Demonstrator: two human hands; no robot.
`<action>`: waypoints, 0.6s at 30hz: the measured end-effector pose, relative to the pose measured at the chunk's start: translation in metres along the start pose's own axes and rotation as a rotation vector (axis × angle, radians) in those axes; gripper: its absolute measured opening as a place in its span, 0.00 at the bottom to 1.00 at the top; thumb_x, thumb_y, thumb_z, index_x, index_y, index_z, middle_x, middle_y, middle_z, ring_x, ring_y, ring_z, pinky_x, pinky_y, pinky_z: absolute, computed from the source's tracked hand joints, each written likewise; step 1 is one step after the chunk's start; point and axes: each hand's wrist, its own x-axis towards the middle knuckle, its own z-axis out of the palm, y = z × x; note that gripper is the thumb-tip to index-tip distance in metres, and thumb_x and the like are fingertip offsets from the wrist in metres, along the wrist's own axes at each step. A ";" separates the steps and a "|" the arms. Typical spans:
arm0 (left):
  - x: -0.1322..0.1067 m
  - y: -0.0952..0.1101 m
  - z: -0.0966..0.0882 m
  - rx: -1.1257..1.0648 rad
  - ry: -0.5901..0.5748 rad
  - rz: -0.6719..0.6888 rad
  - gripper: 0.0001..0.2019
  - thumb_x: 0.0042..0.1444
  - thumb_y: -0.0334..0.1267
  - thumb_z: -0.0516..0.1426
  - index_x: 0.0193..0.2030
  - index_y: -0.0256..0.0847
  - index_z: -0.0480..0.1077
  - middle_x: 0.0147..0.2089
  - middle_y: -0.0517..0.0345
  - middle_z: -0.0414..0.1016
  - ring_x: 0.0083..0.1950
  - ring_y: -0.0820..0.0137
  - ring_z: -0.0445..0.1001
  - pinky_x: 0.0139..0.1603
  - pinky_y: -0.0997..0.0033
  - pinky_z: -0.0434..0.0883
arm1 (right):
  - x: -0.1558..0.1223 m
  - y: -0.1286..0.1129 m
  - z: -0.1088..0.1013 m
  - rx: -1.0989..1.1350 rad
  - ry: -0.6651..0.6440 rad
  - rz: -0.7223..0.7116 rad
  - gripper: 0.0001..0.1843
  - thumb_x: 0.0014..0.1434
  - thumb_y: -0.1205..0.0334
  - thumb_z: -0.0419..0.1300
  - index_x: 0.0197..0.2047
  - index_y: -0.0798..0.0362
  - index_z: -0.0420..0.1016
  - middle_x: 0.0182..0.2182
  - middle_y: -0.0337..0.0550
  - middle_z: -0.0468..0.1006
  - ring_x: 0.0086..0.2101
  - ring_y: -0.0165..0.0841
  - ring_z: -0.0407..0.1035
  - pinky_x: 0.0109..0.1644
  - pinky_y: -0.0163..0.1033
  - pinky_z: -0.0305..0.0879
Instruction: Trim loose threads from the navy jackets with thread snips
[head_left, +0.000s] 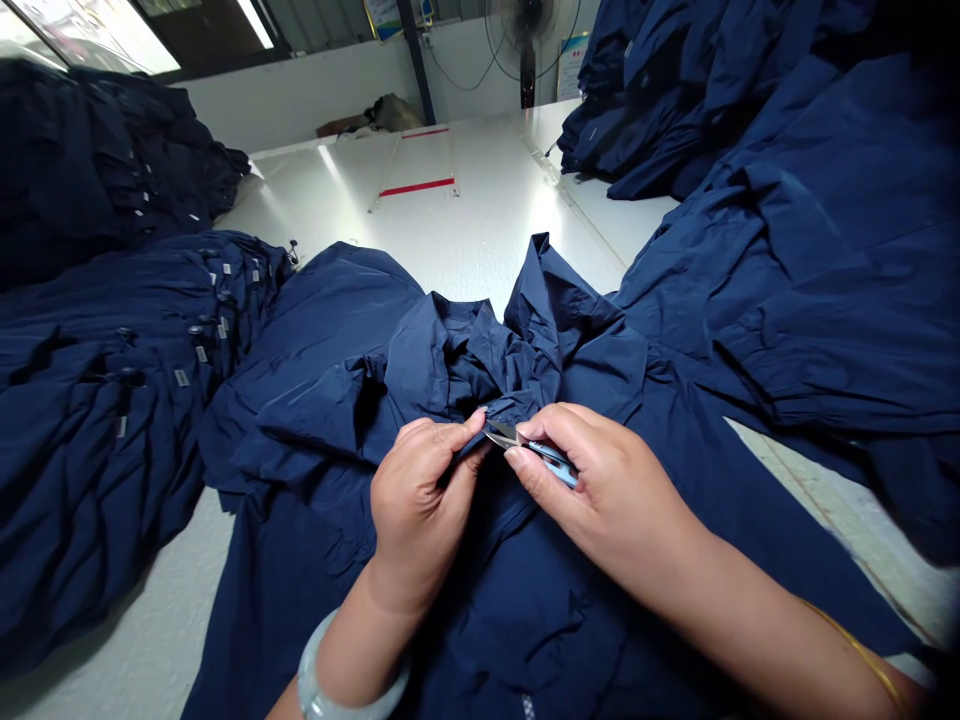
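Note:
A navy blue garment [322,400] lies spread and bunched on the table in front of me. My left hand [424,480] pinches a fold of its fabric between thumb and fingers, near the middle of the bunched part. In my right hand [600,470] is a pair of thread snips [553,462] with light blue handles, gripped between thumb and fingers. The pointed metal blades stand slightly apart, right beside the left fingertips and against the fabric. Whether a thread lies between the blades is too small to tell.
Piles of navy garments with small white tags [180,378] rise on the left. More navy garments [817,270] are heaped on the right. The white table [487,225] bears red tape strips [416,187] farther back. Behind it stands a fan [529,30] by the wall.

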 end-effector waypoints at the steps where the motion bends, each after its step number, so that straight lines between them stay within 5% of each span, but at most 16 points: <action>1: 0.000 0.000 0.000 0.002 0.007 0.017 0.19 0.56 0.23 0.61 0.52 0.44 0.75 0.43 0.57 0.81 0.42 0.70 0.76 0.47 0.66 0.71 | 0.000 0.000 0.000 0.005 -0.002 -0.001 0.06 0.65 0.60 0.56 0.39 0.52 0.72 0.36 0.41 0.76 0.36 0.32 0.70 0.38 0.36 0.62; 18: 0.000 -0.002 0.000 0.018 -0.005 0.109 0.20 0.54 0.19 0.61 0.52 0.39 0.74 0.42 0.55 0.81 0.41 0.71 0.76 0.46 0.65 0.71 | -0.003 -0.001 0.003 -0.070 -0.020 -0.008 0.07 0.66 0.63 0.55 0.39 0.54 0.73 0.34 0.42 0.74 0.36 0.35 0.70 0.40 0.39 0.62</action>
